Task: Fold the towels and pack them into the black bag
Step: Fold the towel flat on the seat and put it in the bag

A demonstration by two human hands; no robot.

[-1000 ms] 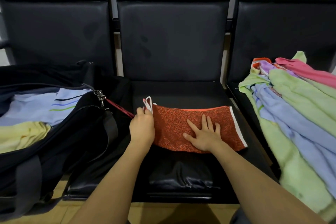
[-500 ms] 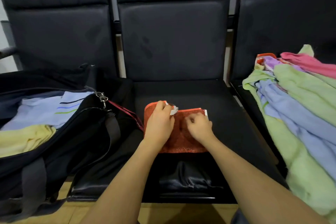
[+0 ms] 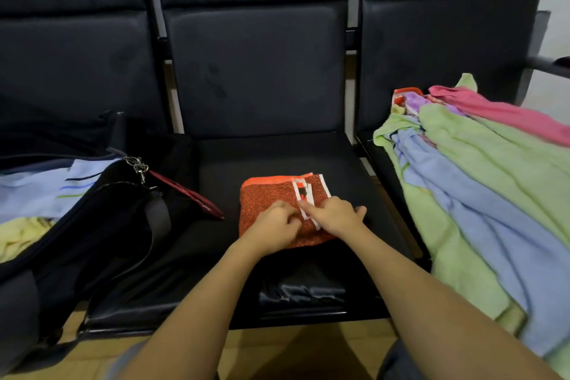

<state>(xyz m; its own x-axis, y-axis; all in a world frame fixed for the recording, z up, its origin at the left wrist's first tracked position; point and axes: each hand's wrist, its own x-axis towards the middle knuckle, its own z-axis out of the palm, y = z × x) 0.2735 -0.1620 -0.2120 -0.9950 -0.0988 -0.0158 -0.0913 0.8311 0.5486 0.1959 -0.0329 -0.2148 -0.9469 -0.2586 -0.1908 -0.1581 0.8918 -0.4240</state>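
- Orange towel (image 3: 271, 197), folded small with its white-edged ends on top, lies on the middle seat of the black bench (image 3: 345, 170).
- Left hand (image 3: 274, 227) rests on the near left part of the towel, fingers curled against the cloth; whether they pinch it I cannot tell.
- Right hand (image 3: 334, 215) sits just beside it on the towel's right part, fingertips at the white trim (image 3: 297, 191), fingers bent; a true pinch cannot be made out.
- Black bag (image 3: 101, 225) lies open on the left seat, with a pale blue towel (image 3: 27, 191) and a yellow towel (image 3: 21, 234) inside.
- A dark red strap (image 3: 185, 194) runs from the bag's metal clip (image 3: 137, 166) towards the orange towel.
- Heap of loose towels (image 3: 481, 188), green, blue and pink, covers the right seat.
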